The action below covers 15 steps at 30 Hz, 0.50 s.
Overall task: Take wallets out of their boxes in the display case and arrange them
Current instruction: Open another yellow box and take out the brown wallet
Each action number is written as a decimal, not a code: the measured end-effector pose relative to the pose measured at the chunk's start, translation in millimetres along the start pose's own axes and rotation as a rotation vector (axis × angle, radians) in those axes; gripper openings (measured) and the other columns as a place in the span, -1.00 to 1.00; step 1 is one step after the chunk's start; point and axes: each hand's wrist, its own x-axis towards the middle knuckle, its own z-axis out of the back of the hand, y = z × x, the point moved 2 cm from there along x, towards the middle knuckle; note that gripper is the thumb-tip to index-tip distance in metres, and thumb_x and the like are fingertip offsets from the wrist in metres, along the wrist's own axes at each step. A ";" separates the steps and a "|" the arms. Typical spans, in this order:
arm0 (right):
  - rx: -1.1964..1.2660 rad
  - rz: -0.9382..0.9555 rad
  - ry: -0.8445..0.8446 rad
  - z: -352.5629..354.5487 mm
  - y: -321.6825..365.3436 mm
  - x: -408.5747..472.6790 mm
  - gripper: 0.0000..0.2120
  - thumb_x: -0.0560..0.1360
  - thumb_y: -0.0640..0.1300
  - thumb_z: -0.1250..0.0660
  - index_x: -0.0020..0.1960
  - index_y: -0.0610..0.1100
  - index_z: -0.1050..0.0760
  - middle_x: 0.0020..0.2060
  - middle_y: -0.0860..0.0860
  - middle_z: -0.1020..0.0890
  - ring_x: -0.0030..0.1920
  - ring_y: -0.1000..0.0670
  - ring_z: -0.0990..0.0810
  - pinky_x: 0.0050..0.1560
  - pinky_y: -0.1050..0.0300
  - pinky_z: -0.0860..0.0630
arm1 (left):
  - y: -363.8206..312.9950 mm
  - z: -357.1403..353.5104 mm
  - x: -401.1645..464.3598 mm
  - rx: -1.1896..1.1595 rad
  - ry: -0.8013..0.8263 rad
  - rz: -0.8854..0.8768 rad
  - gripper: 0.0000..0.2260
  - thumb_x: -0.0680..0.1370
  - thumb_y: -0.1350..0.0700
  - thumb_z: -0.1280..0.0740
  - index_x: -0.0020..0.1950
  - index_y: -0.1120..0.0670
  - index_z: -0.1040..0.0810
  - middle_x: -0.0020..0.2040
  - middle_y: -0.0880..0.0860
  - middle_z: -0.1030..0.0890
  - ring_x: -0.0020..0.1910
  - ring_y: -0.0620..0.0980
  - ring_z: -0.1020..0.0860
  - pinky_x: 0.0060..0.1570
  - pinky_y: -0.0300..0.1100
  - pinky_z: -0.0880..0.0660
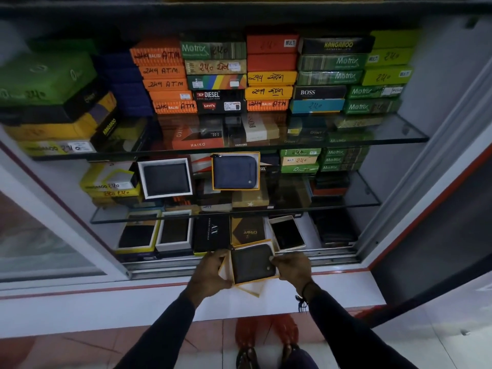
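A dark wallet (pixel 252 263) lies in an open yellow-edged box (pixel 249 287) that I hold in front of the case's bottom sill. My left hand (pixel 210 274) grips the box's left side. My right hand (pixel 291 267) pinches the wallet's right edge. On the middle glass shelf a blue zip wallet (pixel 236 171) stands in a yellow-rimmed box, and a black wallet (pixel 166 179) sits in a white-rimmed box. On the bottom shelf more opened boxes show dark wallets (pixel 138 235) (pixel 175 231) (pixel 287 233).
Stacks of closed wallet boxes, orange (pixel 165 77), green (pixel 330 62) and yellow (pixel 271 78), fill the top glass shelf (pixel 386 129). A black box (pixel 211 233) and a brown box (pixel 247 230) stand on the bottom shelf. The white sill (pixel 106 302) and sliding-door track (pixel 159 267) run below.
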 end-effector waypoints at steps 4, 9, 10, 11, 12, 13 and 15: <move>-0.039 0.052 -0.023 4.5 6.5 0.5 -0.81 0.39 0.12 -0.49 -0.28 0.02 -0.65 -0.32 0.03 -0.69 -0.27 -0.01 -0.68 -0.11 0.08 -0.65 | 5.6 -1.0 -2.9 0.051 -0.017 -0.009 -0.26 0.24 -0.05 -0.63 0.36 -0.11 -0.39 0.25 -0.06 -0.60 0.23 0.00 -0.56 0.17 0.05 -0.60; -0.042 0.133 -0.107 8.3 7.0 -3.2 -0.77 0.39 0.12 -0.50 -0.14 -0.03 -0.68 -0.25 0.04 -0.71 -0.24 -0.02 -0.69 -0.06 0.04 -0.67 | 5.7 -10.7 -14.5 0.144 -0.038 -0.029 -0.43 0.44 -0.14 -0.48 0.40 -0.06 -0.43 0.33 -0.03 -0.48 0.31 0.00 -0.46 0.24 -0.10 -0.52; -0.055 0.154 -0.128 9.8 9.9 -5.9 -0.78 0.40 0.12 -0.49 -0.14 -0.04 -0.69 -0.28 0.05 -0.69 -0.25 -0.01 -0.68 -0.08 0.07 -0.66 | 5.2 -13.0 -16.0 0.148 -0.061 -0.041 -0.43 0.46 -0.12 -0.46 0.43 -0.03 -0.42 0.34 -0.01 -0.47 0.33 0.01 -0.45 0.25 -0.09 -0.50; -0.071 0.178 -0.147 11.2 11.2 -7.1 -0.78 0.41 0.10 -0.49 -0.14 -0.05 -0.69 -0.30 0.07 -0.66 -0.26 0.02 -0.65 -0.10 0.12 -0.62 | 4.9 -15.1 -17.1 0.146 -0.080 -0.039 -0.43 0.47 -0.12 -0.45 0.43 -0.01 -0.41 0.34 0.01 -0.47 0.33 0.03 -0.45 0.25 -0.08 -0.49; -0.090 0.193 -0.161 13.1 11.8 -8.2 -0.78 0.42 0.09 -0.48 -0.14 -0.07 -0.70 -0.31 0.09 -0.64 -0.26 0.04 -0.62 -0.12 0.18 -0.57 | 5.8 -17.7 -17.2 0.136 -0.095 -0.029 -0.43 0.47 -0.14 -0.45 0.42 0.00 -0.43 0.33 0.02 -0.49 0.32 0.04 -0.46 0.24 -0.08 -0.49; -0.109 0.211 -0.173 14.7 12.4 -9.3 -0.79 0.43 0.08 -0.48 -0.14 -0.08 -0.70 -0.31 0.08 -0.64 -0.25 0.05 -0.61 -0.13 0.21 -0.52 | 7.7 -20.1 -15.7 0.113 -0.113 -0.009 -0.43 0.45 -0.16 -0.46 0.39 0.01 -0.45 0.31 0.03 -0.52 0.30 0.05 -0.48 0.20 -0.08 -0.50; -0.168 0.212 -0.181 16.8 9.7 -10.1 -0.77 0.45 0.08 -0.45 -0.18 -0.09 -0.71 -0.29 0.03 -0.70 -0.24 0.00 -0.66 -0.14 0.19 -0.55 | 2.0 -20.9 -13.4 0.076 -0.128 0.009 -0.48 0.41 -0.14 -0.50 0.31 0.02 -0.52 0.24 0.03 -0.58 0.22 0.04 -0.53 0.12 -0.09 -0.51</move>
